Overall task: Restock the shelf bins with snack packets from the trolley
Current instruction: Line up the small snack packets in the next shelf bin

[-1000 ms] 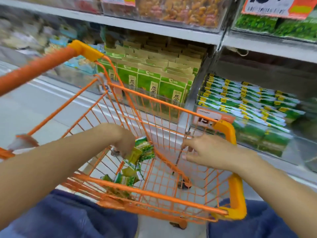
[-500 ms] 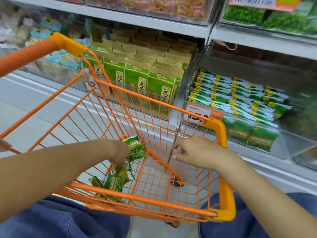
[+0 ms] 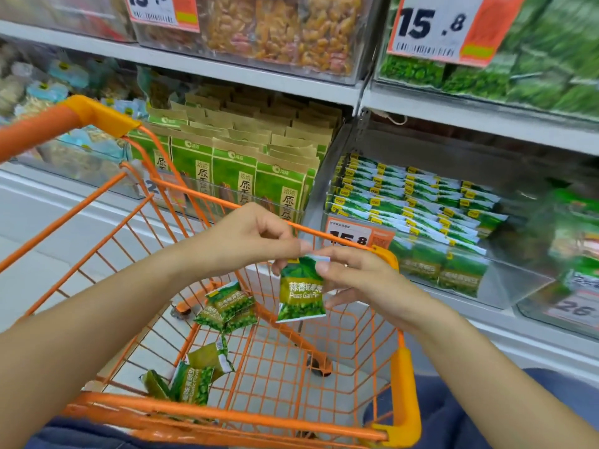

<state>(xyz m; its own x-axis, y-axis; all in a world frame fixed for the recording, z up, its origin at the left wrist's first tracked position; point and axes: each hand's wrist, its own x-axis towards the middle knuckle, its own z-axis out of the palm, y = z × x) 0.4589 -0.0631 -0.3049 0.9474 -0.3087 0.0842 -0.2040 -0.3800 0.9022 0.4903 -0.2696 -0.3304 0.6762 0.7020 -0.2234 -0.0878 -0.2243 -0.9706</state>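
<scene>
Both hands meet over the orange trolley (image 3: 402,377), sharing one green pea packet (image 3: 302,291) that hangs upright between them above the basket. The left hand (image 3: 249,234) pinches the packet's top seal with fingers curled narrow, while the right hand (image 3: 359,280) holds the upper right corner between thumb and fingers, its lower fingers loosely spread behind the packet's side. Below and to the left of the fingers, several more packets (image 3: 227,307) lie loose on the wire floor of the basket, some near its middle and others (image 3: 191,377) at the near edge. Beyond the right fingers, past the trolley's far rim, sits the clear shelf bin (image 3: 505,286) already stacked with rows of matching packets, with a price tag (image 3: 353,236) on its front. The step looks like a handover before the packet goes to that bin. The grip is the weak point: both holds are on the thin top edge only, so if one hand lets go before the other has a firm pinch, the packet could drop back into the basket or slip through the wire gaps to the floor. Reaching across the trolley rim could also snag the dangling packet, and placing it carelessly could upset the tidy rows.
</scene>
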